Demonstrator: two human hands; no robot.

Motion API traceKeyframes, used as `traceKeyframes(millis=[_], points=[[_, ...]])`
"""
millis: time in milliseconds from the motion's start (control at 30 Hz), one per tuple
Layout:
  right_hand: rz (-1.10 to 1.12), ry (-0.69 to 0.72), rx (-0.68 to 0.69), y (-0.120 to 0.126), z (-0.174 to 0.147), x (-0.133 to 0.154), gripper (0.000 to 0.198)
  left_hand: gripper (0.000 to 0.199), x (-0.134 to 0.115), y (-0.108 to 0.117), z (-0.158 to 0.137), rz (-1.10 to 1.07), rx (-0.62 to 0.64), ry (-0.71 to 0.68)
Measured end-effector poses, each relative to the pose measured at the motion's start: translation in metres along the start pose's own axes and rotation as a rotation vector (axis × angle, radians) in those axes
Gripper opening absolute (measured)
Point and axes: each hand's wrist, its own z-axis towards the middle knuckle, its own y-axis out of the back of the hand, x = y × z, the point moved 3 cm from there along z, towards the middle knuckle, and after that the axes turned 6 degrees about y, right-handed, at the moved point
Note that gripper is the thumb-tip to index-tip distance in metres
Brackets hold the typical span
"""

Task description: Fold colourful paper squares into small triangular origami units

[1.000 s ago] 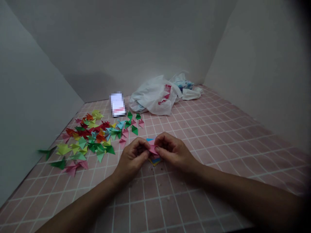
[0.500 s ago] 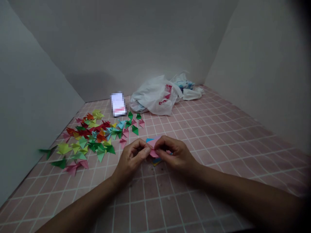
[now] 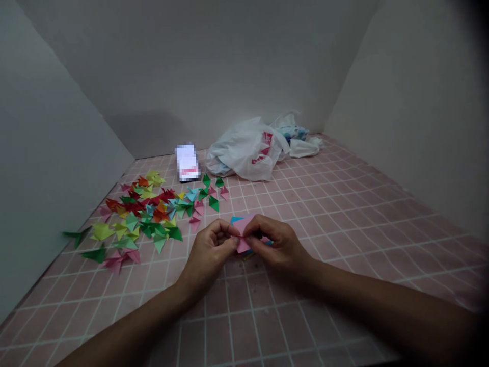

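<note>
A small piece of pink origami paper [image 3: 243, 245] is pinched between my two hands, its folds partly hidden by the fingers. My left hand [image 3: 214, 247] grips its left side between thumb and forefinger. On the other side my right hand [image 3: 269, 239] is closed on the paper with thumb and fingertips. Just under and behind the hands lie more coloured sheets, among them a blue sheet [image 3: 236, 219]. To the left spreads a heap of folded paper cranes [image 3: 145, 214] in red, green, yellow, pink and blue.
A phone [image 3: 187, 162] with a lit, blurred screen stands beyond the cranes. White plastic bags [image 3: 244, 150] lie crumpled against the back wall. Pink cloth with a white grid [image 3: 344, 219] covers the surface, and pale walls rise at left, back and right.
The pink paper shows a larger, flatter face below the fingertips than before. Both hands keep their pinch in nearly the same place; the whole view has shifted very slightly.
</note>
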Motion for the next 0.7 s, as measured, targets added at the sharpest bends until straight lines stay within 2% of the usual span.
traceKeyframes(millis=[367, 533, 700], points=[[0.278, -0.099, -0.027, 0.0015, 0.004, -0.0018, 0.01, 0.007, 0.0053, 0.0028, 0.0011, -0.125, 0.009, -0.054], [0.236, -0.054, 0.008, 0.0041, 0.0037, 0.0001, 0.01, 0.006, 0.0083, 0.0036, 0.0028, -0.189, 0.018, -0.056], [0.094, 0.04, 0.02, 0.0064, 0.0038, 0.0023, 0.015, 0.007, 0.0073, 0.0035, 0.0032, -0.177, 0.047, -0.043]])
